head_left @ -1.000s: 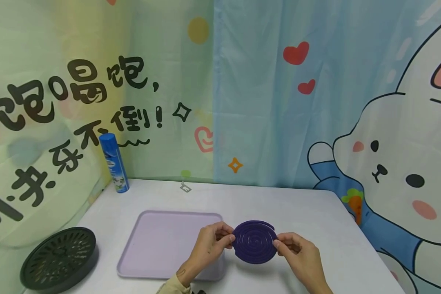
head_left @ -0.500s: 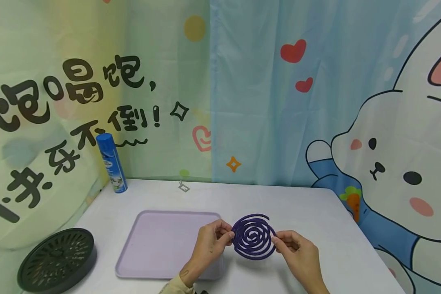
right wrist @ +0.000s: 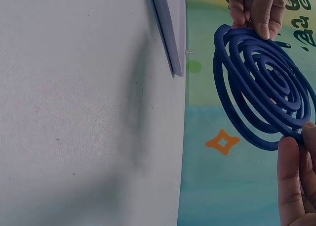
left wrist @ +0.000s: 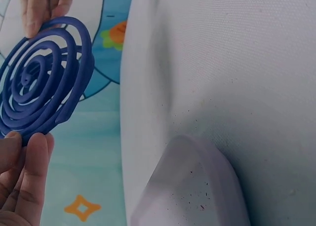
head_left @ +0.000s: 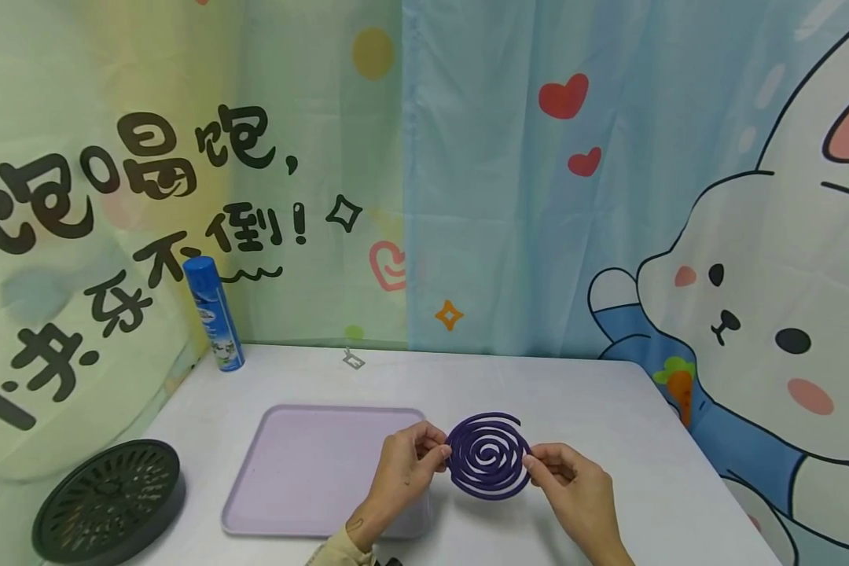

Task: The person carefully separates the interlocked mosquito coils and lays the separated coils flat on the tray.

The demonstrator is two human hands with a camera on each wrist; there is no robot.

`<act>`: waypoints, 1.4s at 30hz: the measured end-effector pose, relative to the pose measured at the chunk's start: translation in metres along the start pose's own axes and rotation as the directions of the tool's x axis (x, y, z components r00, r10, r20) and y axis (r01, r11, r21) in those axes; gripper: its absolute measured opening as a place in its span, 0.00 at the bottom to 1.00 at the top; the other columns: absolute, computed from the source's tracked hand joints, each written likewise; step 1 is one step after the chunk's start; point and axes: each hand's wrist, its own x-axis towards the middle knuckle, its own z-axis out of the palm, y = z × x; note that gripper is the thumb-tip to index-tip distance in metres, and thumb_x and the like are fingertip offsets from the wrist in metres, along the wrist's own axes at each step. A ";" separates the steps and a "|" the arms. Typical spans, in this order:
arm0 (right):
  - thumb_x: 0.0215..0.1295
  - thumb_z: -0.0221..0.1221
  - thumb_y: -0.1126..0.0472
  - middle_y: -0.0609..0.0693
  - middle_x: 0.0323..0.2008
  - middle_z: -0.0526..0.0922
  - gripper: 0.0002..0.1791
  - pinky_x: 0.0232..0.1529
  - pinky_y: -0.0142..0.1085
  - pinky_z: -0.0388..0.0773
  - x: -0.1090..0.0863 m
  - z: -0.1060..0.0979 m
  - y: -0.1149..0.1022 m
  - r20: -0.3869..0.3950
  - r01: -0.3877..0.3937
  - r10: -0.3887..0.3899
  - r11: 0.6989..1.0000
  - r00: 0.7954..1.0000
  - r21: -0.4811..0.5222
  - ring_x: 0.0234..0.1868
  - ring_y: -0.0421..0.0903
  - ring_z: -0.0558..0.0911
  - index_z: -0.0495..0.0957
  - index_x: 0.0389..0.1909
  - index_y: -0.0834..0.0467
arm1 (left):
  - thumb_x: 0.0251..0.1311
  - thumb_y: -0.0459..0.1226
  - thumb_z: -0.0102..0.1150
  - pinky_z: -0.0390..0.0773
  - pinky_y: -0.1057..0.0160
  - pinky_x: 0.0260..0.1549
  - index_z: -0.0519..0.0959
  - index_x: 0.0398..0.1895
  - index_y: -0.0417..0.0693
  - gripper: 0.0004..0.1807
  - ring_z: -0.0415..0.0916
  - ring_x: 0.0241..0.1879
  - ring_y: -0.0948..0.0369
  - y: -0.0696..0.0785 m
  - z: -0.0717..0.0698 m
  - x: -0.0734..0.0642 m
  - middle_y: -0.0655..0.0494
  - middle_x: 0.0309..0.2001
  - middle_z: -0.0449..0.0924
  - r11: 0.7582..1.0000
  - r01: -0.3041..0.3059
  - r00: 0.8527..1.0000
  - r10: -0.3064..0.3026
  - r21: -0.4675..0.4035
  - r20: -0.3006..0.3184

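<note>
A dark purple mosquito coil is held up over the white table by both hands, roughly face-on to the head camera. Thumb and fingers of my left hand pinch its left edge; those of my right hand pinch the right edge. Gaps show between its rings, which splay out of one plane in the left wrist view, where the coil looks blue. Seen from the right wrist, the coil appears as spirals lying apart, one behind another. An outer end sticks out at the upper right.
A pale purple tray lies on the table, partly behind the left hand. At the left edge stands a round dark mosquito coil holder with a slotted lid. A blue spray can is at the back left, before a printed curtain.
A second ago the coil's rings lay tightly packed as a flat disc. They have since opened out, with gaps between them. Both hands keep their pinch; the head view has shifted slightly.
</note>
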 end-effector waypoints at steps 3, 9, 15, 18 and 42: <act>0.61 0.71 0.63 0.48 0.29 0.88 0.05 0.29 0.26 0.82 0.000 0.000 0.000 -0.003 -0.006 0.006 1.000 1.000 -0.008 0.26 0.34 0.83 0.85 0.36 0.59 | 0.59 0.25 0.66 0.84 0.68 0.25 0.81 0.33 0.35 0.02 0.81 0.23 0.66 -0.001 0.001 0.000 0.48 0.26 0.84 1.000 -0.003 1.000 0.003 0.006 0.000; 0.61 0.70 0.62 0.49 0.30 0.88 0.06 0.30 0.26 0.82 0.000 -0.001 0.000 0.000 -0.043 0.043 0.998 0.999 -0.042 0.26 0.35 0.83 0.85 0.37 0.59 | 0.59 0.25 0.66 0.85 0.68 0.26 0.81 0.33 0.35 0.02 0.81 0.23 0.66 -0.002 0.002 0.000 0.48 0.27 0.84 1.000 0.004 1.000 -0.004 -0.012 0.005; 0.62 0.70 0.62 0.49 0.30 0.88 0.06 0.29 0.26 0.82 -0.001 -0.001 -0.001 -0.012 -0.038 0.038 0.998 0.999 -0.042 0.25 0.34 0.82 0.85 0.36 0.59 | 0.59 0.26 0.66 0.85 0.68 0.26 0.81 0.33 0.35 0.02 0.82 0.24 0.65 0.000 0.002 -0.001 0.48 0.27 0.84 1.000 0.008 1.000 -0.009 -0.008 -0.002; 0.61 0.71 0.62 0.48 0.29 0.87 0.05 0.29 0.26 0.81 -0.002 -0.001 -0.003 -0.022 -0.017 0.016 0.999 1.000 -0.038 0.25 0.34 0.82 0.85 0.36 0.59 | 0.59 0.26 0.66 0.84 0.69 0.26 0.82 0.32 0.36 0.02 0.82 0.24 0.66 0.002 0.003 -0.001 0.50 0.27 0.84 1.000 0.009 1.000 -0.008 0.029 -0.018; 0.62 0.69 0.67 0.49 0.31 0.87 0.04 0.33 0.25 0.82 -0.005 -0.003 -0.003 -0.028 0.039 -0.039 0.999 0.999 0.018 0.29 0.34 0.83 0.83 0.36 0.60 | 0.58 0.31 0.69 0.81 0.71 0.27 0.85 0.32 0.42 0.02 0.78 0.24 0.71 0.001 0.009 0.000 0.55 0.27 0.86 0.990 -0.051 0.998 0.054 0.135 -0.021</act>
